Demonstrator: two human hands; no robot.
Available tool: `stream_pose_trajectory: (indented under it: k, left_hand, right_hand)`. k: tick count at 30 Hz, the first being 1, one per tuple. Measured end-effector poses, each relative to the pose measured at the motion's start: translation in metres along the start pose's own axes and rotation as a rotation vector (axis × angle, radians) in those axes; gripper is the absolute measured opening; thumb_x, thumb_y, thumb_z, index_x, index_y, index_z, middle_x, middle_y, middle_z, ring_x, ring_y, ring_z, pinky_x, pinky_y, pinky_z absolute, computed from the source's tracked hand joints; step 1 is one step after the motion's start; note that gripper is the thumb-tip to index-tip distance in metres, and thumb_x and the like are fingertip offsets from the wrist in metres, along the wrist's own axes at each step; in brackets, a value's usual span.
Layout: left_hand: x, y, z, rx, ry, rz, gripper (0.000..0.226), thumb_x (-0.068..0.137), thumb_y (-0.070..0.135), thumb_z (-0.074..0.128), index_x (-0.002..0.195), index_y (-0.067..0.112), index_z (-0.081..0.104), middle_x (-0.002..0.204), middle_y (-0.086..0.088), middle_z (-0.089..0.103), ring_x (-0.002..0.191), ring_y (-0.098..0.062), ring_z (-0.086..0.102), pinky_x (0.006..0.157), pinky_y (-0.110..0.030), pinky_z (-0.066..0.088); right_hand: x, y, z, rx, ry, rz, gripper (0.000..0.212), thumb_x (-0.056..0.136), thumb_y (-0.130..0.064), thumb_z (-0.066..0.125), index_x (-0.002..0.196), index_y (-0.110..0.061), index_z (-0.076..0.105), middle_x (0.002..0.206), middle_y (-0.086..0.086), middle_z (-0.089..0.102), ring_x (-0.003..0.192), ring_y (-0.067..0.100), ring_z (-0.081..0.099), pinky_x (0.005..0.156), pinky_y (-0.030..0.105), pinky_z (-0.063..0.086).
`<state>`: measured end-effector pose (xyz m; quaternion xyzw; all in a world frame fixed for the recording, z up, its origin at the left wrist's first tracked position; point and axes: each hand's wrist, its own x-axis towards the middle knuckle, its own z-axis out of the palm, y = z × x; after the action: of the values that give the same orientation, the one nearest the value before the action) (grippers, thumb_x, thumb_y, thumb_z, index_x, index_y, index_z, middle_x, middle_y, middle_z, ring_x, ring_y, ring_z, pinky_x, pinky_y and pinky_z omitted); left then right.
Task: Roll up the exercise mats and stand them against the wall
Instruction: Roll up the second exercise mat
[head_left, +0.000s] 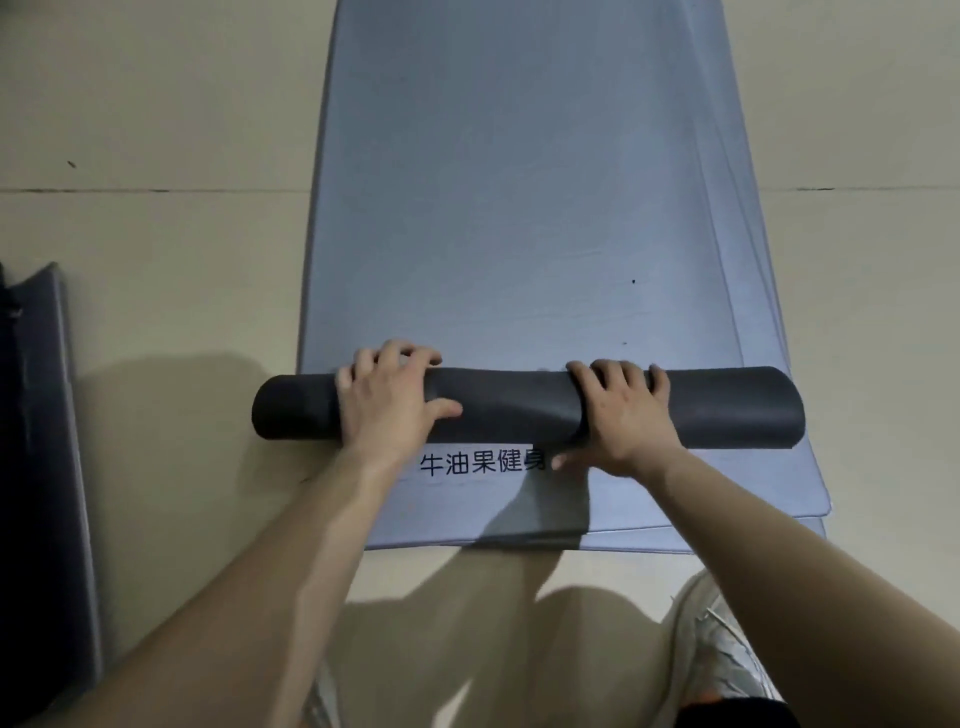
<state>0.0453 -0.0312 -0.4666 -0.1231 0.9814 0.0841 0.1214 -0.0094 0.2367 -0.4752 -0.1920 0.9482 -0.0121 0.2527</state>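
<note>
A stack of blue-grey exercise mats (519, 182) lies flat on the floor and runs away from me. The near end of the top mat is curled into a dark grey roll (727, 410) that lies across the stack. My left hand (387, 397) presses on the roll's left part, fingers curled over its far side. On the right part rests my right hand (623, 415), fingers over the top and thumb at the near side. Printed black characters (483, 462) show on the mat below the roll.
Another dark mat (41, 441) lies at the left edge of the view, apart from the stack. Beige floor (156, 260) surrounds the mats. My knees and a light shoe (727, 649) are just in front of the stack's near edge.
</note>
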Motion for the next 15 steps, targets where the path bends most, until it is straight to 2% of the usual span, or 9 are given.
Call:
stream_pose_trajectory:
  k: [2, 3, 5, 6, 8, 10, 11, 13, 15]
  left_hand:
    - [-0.022, 0.013, 0.026, -0.004, 0.329, 0.016, 0.037, 0.086, 0.043, 0.075, 0.118, 0.025, 0.068, 0.128, -0.003, 0.064, 0.117, -0.035, 0.056, 0.098, -0.052, 0.041]
    - [-0.021, 0.014, 0.037, -0.068, 0.381, 0.032, 0.031, 0.093, 0.038, 0.068, 0.119, 0.021, 0.068, 0.130, -0.006, 0.064, 0.121, -0.037, 0.055, 0.103, -0.055, 0.039]
    - [0.001, 0.008, 0.050, -0.140, 0.331, 0.041, 0.038, 0.102, 0.040, 0.047, 0.125, 0.019, 0.067, 0.136, -0.006, 0.064, 0.131, -0.036, 0.051, 0.115, -0.055, 0.029]
    - [0.016, 0.004, 0.049, -0.153, 0.277, 0.047, 0.043, 0.103, 0.043, 0.039, 0.126, 0.020, 0.067, 0.136, -0.005, 0.065, 0.133, -0.035, 0.050, 0.117, -0.054, 0.027]
    - [0.046, 0.000, 0.040, -0.190, 0.207, 0.065, 0.049, 0.103, 0.048, 0.034, 0.120, 0.021, 0.070, 0.126, -0.003, 0.070, 0.126, -0.033, 0.056, 0.116, -0.050, 0.029]
    - [0.066, 0.002, 0.026, -0.294, 0.151, 0.078, 0.048, 0.103, 0.052, 0.040, 0.121, 0.019, 0.069, 0.124, -0.003, 0.068, 0.121, -0.030, 0.057, 0.116, -0.048, 0.031]
    - [0.072, 0.003, 0.021, -0.341, 0.115, 0.080, 0.052, 0.099, 0.058, 0.047, 0.128, 0.018, 0.063, 0.131, -0.003, 0.063, 0.126, -0.029, 0.053, 0.118, -0.048, 0.030]
    - [0.074, -0.001, 0.013, -0.203, 0.042, 0.119, 0.087, 0.078, 0.080, 0.057, 0.143, 0.022, 0.047, 0.145, -0.001, 0.048, 0.139, -0.028, 0.039, 0.122, -0.051, 0.023]
    - [0.068, -0.010, 0.014, 0.143, 0.031, 0.224, 0.116, 0.059, 0.093, 0.058, 0.152, 0.028, 0.032, 0.154, -0.001, 0.039, 0.145, -0.032, 0.031, 0.124, -0.055, 0.014]
  right_hand:
    - [0.015, 0.002, -0.012, 0.016, 0.037, -0.005, 0.118, 0.057, -0.084, 0.076, 0.151, -0.028, 0.033, 0.147, 0.006, 0.042, 0.141, 0.033, 0.035, 0.119, 0.059, 0.016]
    - [0.016, 0.003, -0.009, -0.002, 0.119, -0.017, 0.113, 0.057, -0.081, 0.079, 0.147, -0.024, 0.041, 0.144, 0.008, 0.045, 0.138, 0.035, 0.038, 0.117, 0.058, 0.020]
    - [0.007, 0.004, 0.014, -0.059, 0.416, -0.074, 0.093, 0.061, -0.060, 0.091, 0.134, -0.016, 0.054, 0.137, 0.014, 0.052, 0.129, 0.038, 0.043, 0.112, 0.057, 0.026]
    - [0.001, 0.003, 0.030, -0.101, 0.526, -0.104, 0.087, 0.064, -0.046, 0.094, 0.135, -0.013, 0.055, 0.141, 0.018, 0.051, 0.132, 0.039, 0.041, 0.112, 0.058, 0.025]
    - [0.001, 0.002, 0.054, -0.177, 0.503, -0.097, 0.107, 0.065, -0.035, 0.093, 0.154, -0.013, 0.038, 0.161, 0.020, 0.033, 0.149, 0.040, 0.024, 0.120, 0.060, 0.009]
    - [0.021, 0.006, 0.054, -0.218, 0.437, -0.064, 0.130, 0.063, -0.045, 0.093, 0.163, -0.015, 0.015, 0.169, 0.017, 0.015, 0.156, 0.038, 0.007, 0.122, 0.059, -0.008]
    - [0.034, 0.008, 0.048, -0.220, 0.414, -0.054, 0.137, 0.059, -0.052, 0.093, 0.163, -0.016, 0.011, 0.169, 0.016, 0.015, 0.156, 0.037, 0.007, 0.122, 0.058, -0.010]
    - [0.059, 0.012, 0.031, -0.208, 0.365, -0.045, 0.140, 0.053, -0.059, 0.093, 0.160, -0.017, 0.014, 0.166, 0.015, 0.023, 0.154, 0.037, 0.015, 0.122, 0.058, 0.000]
    - [0.077, 0.015, 0.015, -0.222, 0.370, -0.052, 0.128, 0.054, -0.056, 0.092, 0.157, -0.019, 0.024, 0.158, 0.013, 0.036, 0.148, 0.036, 0.029, 0.120, 0.058, 0.014]
